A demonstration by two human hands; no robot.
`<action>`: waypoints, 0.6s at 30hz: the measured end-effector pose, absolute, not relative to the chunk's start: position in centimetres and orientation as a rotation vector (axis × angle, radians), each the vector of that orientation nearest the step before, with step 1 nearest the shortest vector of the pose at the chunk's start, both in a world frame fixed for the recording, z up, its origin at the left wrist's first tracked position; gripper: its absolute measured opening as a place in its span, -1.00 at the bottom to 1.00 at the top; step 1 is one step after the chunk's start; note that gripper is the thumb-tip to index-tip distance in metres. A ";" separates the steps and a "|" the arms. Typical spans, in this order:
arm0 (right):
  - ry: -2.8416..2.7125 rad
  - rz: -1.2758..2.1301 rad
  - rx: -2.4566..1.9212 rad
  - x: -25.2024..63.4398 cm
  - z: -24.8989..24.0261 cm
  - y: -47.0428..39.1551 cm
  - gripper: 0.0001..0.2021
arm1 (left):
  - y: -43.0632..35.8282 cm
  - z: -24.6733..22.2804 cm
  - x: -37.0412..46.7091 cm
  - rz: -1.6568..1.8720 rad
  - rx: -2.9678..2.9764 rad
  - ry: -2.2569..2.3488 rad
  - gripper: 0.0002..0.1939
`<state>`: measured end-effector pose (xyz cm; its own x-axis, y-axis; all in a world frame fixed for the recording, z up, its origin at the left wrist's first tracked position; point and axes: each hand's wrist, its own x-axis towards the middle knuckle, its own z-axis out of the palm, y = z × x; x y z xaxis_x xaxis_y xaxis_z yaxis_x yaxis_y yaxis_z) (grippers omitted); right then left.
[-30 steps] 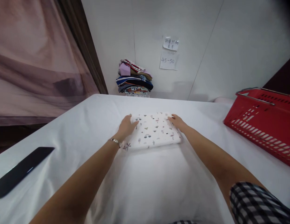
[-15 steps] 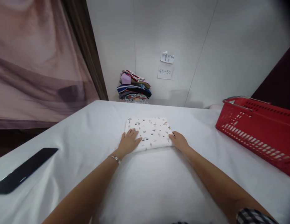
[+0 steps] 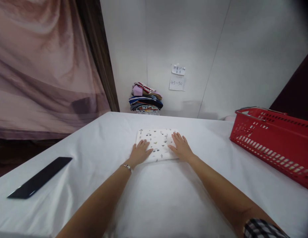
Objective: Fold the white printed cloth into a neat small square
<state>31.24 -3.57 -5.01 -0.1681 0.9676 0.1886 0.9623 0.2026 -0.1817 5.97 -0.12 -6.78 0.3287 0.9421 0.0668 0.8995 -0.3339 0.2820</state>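
Head view: left hand (image 3: pixel 139 154) lies palm down, fingers (image 3: pixel 144 143) spread and nearly straight, over the near left corner of the cloth (image 3: pixel 156 140). Right hand (image 3: pixel 181 149) likewise flat, fingers spread, over its right end. Neither has closed round anything; both appear to rest on top. Whether any fabric is pinched under the palms: cannot tell.

Key relation: cloth lies directly beneath and between the two sets of fingers, long axis running left to right, roughly parallel to the far edge of the surface (image 3: pixel 210 142). Both hands in contact, so neither is nearer; its far left corner is uncovered. White with small printed figures, apparently folded, lying flat toward the far edge.

Outward: black slab (image 3: pixel 41 178) near the left edge of the surface, well apart from left hand. Red basket (image 3: pixel 280 140) at the right edge. Beyond the far edge, a fabric pile (image 3: pixel 146 100) by the wall (image 3: pixel 183 39); its support is hidden.
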 end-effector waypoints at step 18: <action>-2.366 0.137 -1.723 26.0 -3.7 1.4 -0.34 | -0.8 -7.7 5.9 0.371 2.403 1.715 -0.43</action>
